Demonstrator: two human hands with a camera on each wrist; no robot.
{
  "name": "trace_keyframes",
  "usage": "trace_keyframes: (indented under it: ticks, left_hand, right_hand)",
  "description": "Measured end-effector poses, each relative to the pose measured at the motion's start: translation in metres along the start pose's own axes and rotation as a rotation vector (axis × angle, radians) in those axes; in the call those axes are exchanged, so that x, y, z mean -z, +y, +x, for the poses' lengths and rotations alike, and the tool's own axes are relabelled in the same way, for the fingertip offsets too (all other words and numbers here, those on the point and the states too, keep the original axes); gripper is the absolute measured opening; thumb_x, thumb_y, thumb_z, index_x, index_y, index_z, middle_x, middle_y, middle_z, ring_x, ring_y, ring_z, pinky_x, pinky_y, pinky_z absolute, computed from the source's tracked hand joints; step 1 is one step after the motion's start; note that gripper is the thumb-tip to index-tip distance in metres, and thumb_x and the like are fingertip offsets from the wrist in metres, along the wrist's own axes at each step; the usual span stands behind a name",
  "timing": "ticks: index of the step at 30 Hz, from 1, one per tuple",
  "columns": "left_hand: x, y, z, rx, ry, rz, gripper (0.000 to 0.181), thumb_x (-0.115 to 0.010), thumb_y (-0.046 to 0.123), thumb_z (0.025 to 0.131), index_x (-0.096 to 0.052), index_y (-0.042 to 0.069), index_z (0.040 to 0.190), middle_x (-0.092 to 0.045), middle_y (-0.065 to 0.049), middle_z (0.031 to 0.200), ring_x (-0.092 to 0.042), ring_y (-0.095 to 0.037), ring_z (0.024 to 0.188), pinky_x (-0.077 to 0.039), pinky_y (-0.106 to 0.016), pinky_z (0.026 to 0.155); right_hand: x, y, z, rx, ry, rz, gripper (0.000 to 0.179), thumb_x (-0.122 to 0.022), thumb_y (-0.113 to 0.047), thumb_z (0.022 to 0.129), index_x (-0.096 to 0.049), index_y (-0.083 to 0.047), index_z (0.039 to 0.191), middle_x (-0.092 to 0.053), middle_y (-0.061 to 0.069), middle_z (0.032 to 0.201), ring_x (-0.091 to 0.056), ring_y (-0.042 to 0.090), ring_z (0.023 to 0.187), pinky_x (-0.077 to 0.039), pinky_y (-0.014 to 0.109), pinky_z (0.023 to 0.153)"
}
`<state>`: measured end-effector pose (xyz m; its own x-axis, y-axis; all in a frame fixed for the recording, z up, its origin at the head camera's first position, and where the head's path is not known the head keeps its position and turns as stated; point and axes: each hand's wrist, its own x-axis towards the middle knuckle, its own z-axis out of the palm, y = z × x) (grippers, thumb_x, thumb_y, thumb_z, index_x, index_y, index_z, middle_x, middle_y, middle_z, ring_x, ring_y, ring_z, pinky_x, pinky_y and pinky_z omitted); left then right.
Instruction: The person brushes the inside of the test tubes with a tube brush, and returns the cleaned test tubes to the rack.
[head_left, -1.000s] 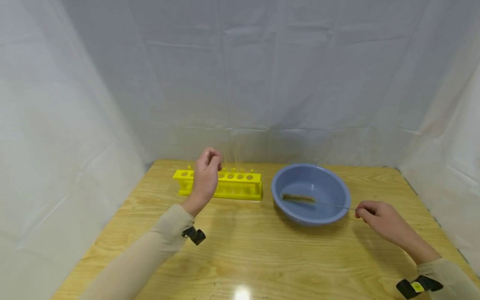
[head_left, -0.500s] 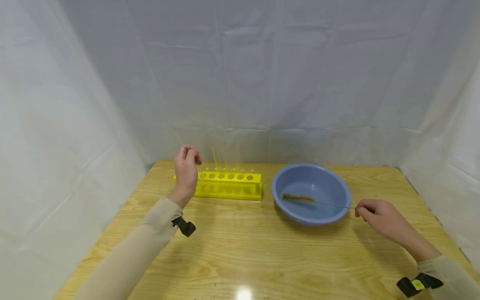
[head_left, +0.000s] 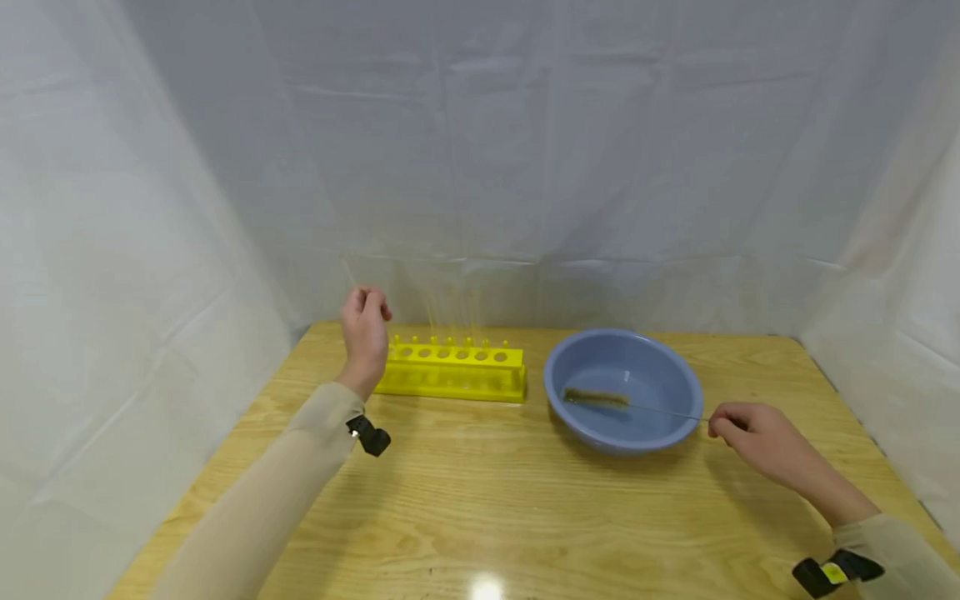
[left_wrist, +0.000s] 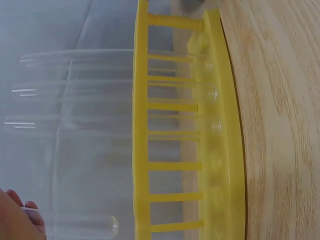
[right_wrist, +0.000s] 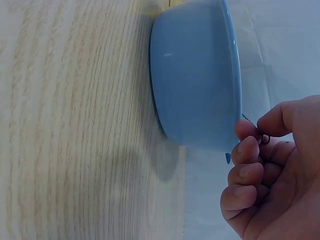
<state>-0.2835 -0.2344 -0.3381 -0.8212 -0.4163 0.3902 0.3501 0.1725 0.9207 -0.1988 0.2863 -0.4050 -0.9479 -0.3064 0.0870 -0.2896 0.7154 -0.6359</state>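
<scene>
My left hand (head_left: pixel 365 333) grips a clear test tube (left_wrist: pixel 80 223) above the left end of a yellow test tube rack (head_left: pixel 450 387). The tube's rounded bottom points at the rack's top plate, a short gap away in the left wrist view. Three more clear tubes (left_wrist: pixel 100 92) stand upright in the rack's holes. At the right, my right hand (head_left: pixel 761 437) pinches the looped end of the wire handle of a test tube brush (head_left: pixel 596 397). The brush's brown bristles lie over the inside of a blue basin (head_left: pixel 622 346), with the wire crossing its right rim.
Both rack and basin stand toward the back of a wooden table (head_left: pixel 525 508), a small gap between them. A row of yellow pegs (head_left: pixel 450 341) rises behind the rack's holes. White sheeting (head_left: pixel 487 167) hangs behind the table and at both sides.
My left hand has moved left with the test tube, from over the rack's middle to its left end. My right hand, the brush and the basin stay almost where they were.
</scene>
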Motion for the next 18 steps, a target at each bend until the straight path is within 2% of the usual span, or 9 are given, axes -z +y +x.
trace_keyframes:
  ticks: [2, 8, 12, 15, 18]
  left_hand:
    - [0.000, -0.004, 0.002, -0.001, 0.014, 0.013, 0.020, -0.042, 0.016, 0.104, -0.049, 0.006, 0.087, -0.048, -0.010, 0.081, -0.049, -0.028, 0.078, -0.040, -0.031, 0.073]
    - [-0.001, -0.017, 0.007, -0.006, 0.040, 0.070, 0.021, -0.044, 0.018, 0.102, -0.052, 0.002, 0.093, -0.049, -0.004, 0.080, -0.047, -0.026, 0.077, -0.039, -0.032, 0.071]
    - [-0.002, -0.022, 0.009, -0.002, 0.032, 0.093, 0.018, -0.044, 0.019, 0.102, -0.052, 0.008, 0.091, -0.049, -0.004, 0.081, -0.047, -0.024, 0.076, -0.039, -0.032, 0.071]
    - [-0.001, -0.024, 0.010, 0.024, 0.031, 0.104, 0.015, -0.045, 0.020, 0.101, -0.052, 0.012, 0.089, -0.050, -0.004, 0.081, -0.047, -0.024, 0.076, -0.039, -0.032, 0.070]
    - [0.000, -0.029, 0.011, 0.073, 0.027, 0.124, 0.016, -0.046, 0.020, 0.101, -0.053, 0.008, 0.091, -0.051, -0.004, 0.081, -0.048, -0.021, 0.075, -0.039, -0.031, 0.068]
  right_hand:
    - [0.000, 0.000, 0.000, -0.004, -0.004, 0.000, 0.030, -0.045, -0.021, 0.107, -0.069, -0.005, 0.100, -0.053, 0.006, 0.071, -0.037, 0.010, 0.052, -0.036, 0.030, 0.051]
    - [0.002, 0.001, -0.001, -0.032, -0.023, -0.004, 0.028, -0.047, -0.021, 0.107, -0.069, -0.005, 0.102, -0.054, 0.006, 0.072, -0.038, 0.010, 0.054, -0.036, 0.029, 0.052]
    - [0.003, 0.000, -0.002, -0.040, -0.027, -0.008, 0.028, -0.046, -0.021, 0.107, -0.069, -0.005, 0.102, -0.056, 0.007, 0.074, -0.039, 0.011, 0.055, -0.036, 0.029, 0.053]
    - [0.003, -0.001, -0.002, -0.044, -0.030, -0.009, 0.029, -0.046, -0.022, 0.107, -0.069, -0.005, 0.102, -0.057, 0.007, 0.076, -0.040, 0.011, 0.056, -0.037, 0.029, 0.054]
    - [0.002, 0.000, -0.002, -0.043, -0.034, -0.010, 0.029, -0.046, -0.022, 0.107, -0.069, -0.006, 0.102, -0.058, 0.006, 0.078, -0.040, 0.011, 0.058, -0.037, 0.029, 0.055]
